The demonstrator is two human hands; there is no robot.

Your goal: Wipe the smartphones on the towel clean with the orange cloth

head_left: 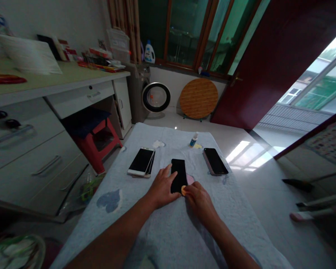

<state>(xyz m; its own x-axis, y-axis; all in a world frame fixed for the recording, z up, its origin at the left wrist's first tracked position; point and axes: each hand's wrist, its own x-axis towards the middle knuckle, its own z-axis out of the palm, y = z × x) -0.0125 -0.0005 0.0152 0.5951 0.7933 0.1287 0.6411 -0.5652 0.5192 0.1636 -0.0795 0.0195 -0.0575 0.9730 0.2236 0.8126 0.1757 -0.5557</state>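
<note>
Had the phone lying flat on the tabletop, dark screen up, long axis running near to far. Rested the left hand across the phone's left edge, fingers spread wide, tips reaching onto the screen, thumb by the near end. Pinched the orange pad narrowly between the fingers of the right hand, at the phone's near right corner. From there, faced most of the phone's length ahead and slightly left, along that long axis. Judged the left hand nearer, overlapping the phone, with the right hand level only with its corner. Could not tell firm pressing from light contact at the pad. Saw the phone stack left of the phone, the bottle beyond and right of it, the other phone well to its right.
</note>
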